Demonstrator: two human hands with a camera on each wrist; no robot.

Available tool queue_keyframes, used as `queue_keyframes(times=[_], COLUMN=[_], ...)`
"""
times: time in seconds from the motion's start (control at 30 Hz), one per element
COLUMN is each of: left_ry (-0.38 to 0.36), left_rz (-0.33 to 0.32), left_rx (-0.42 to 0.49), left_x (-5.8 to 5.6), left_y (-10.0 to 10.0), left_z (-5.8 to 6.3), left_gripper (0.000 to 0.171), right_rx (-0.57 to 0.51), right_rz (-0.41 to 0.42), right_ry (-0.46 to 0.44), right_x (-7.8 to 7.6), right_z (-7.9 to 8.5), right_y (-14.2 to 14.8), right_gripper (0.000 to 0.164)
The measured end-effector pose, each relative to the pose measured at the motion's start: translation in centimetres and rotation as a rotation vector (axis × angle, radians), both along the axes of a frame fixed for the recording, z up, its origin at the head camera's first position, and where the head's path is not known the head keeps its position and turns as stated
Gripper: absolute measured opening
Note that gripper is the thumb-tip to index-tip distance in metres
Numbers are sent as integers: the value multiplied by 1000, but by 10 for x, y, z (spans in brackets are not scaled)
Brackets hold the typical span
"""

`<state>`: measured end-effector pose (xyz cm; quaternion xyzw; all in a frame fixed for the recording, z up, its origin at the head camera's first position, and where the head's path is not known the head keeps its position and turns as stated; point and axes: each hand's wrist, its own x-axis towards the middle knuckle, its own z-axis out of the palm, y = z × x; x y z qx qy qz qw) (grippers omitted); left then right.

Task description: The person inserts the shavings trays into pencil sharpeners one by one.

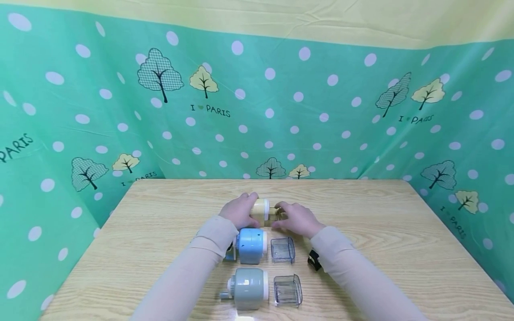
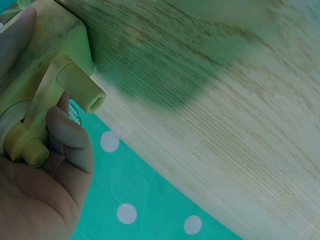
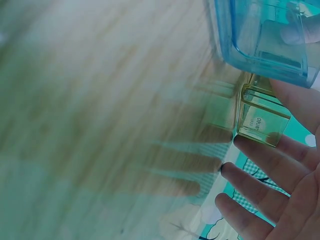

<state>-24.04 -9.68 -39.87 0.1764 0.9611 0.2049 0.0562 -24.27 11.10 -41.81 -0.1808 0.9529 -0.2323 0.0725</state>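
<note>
At the far middle of the table my left hand (image 1: 237,214) grips a yellow crank pencil sharpener (image 1: 259,209), its white-rimmed end facing right. In the left wrist view the crank handle (image 2: 80,87) juts out beside curled fingers (image 2: 75,155). My right hand (image 1: 299,218) pinches a clear yellow shavings drawer (image 3: 260,117) between thumb and forefinger, close to the sharpener's white rim. Its other fingers spread out below. Nearer me stand a blue sharpener (image 1: 250,246) and a grey sharpener (image 1: 249,289), cranks to the left.
A clear bluish drawer (image 1: 283,249) lies right of the blue sharpener, and a clear greyish drawer (image 1: 288,290) right of the grey one. A black object (image 1: 314,260) shows by my right wrist. Green dotted cloth (image 1: 281,111) hangs behind the wooden table (image 1: 168,200).
</note>
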Motion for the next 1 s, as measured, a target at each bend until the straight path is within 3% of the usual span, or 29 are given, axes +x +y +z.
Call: queue_keyframes(times=[1.0], left_ry=[11], left_rz=[-2], left_rx=[-7], left_x=[-1], left_y=[0], left_z=[-2], left_gripper=[61], right_rx=[5], right_rz=[-3], right_ry=[6], right_x=[0], right_z=[0], right_y=[-8], right_gripper=[69])
